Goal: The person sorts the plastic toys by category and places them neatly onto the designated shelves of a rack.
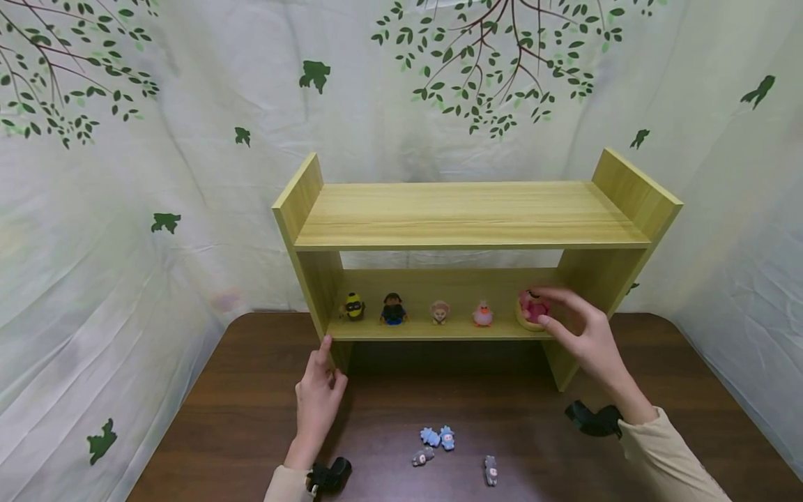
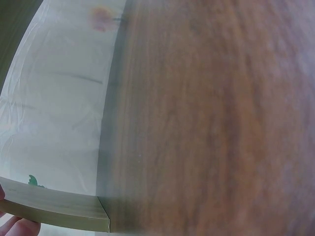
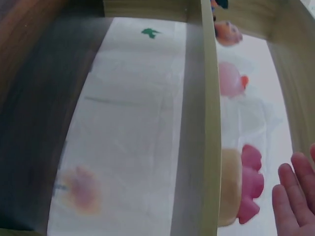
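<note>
On the lower board of the shelf (image 1: 473,216), at its right end, a pink toy (image 1: 534,308) in a yellow tub (image 1: 525,322) sits within the spread right hand (image 1: 586,333), curved to suit its round sides; thumb contact is unclear. Along the shelf's middle and left, a pink duck (image 1: 483,315) and three other figures (image 1: 393,311) stand spaced, seemingly for display. At the shelf's left front edge, the left hand (image 1: 316,403) pinches the side panel (image 1: 295,233), likely steadying it. Before the shelf, small toys (image 1: 491,470) lie on the worktop (image 1: 238,418).
</note>
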A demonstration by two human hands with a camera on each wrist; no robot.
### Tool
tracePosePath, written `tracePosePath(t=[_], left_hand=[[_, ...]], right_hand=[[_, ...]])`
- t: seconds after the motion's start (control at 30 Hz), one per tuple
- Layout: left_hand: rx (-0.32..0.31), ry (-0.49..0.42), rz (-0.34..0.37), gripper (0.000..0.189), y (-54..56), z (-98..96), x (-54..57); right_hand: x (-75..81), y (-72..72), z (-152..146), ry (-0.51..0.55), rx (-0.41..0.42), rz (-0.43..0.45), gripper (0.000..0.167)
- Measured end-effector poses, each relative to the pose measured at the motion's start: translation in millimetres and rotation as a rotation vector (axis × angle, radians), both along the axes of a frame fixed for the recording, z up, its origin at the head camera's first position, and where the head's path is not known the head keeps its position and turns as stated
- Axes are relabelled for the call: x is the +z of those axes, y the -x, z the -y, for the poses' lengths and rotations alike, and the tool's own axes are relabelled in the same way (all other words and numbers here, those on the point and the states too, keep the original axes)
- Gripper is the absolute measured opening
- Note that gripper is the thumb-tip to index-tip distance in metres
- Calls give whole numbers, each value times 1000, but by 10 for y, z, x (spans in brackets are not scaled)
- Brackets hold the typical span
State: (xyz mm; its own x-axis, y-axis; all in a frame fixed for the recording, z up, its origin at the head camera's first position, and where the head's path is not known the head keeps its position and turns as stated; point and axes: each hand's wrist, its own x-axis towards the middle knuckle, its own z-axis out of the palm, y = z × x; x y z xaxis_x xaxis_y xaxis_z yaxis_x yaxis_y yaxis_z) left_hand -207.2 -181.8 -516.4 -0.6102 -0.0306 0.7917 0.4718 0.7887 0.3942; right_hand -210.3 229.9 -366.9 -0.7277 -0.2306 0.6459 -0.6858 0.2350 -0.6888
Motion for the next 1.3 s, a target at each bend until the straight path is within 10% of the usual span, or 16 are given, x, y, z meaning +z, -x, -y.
tracePosePath(t=[1.3], left_hand=[[6,4,-18,97,-18,-17,22]], right_hand=[[-537,-229,348,-90,287,42,39]])
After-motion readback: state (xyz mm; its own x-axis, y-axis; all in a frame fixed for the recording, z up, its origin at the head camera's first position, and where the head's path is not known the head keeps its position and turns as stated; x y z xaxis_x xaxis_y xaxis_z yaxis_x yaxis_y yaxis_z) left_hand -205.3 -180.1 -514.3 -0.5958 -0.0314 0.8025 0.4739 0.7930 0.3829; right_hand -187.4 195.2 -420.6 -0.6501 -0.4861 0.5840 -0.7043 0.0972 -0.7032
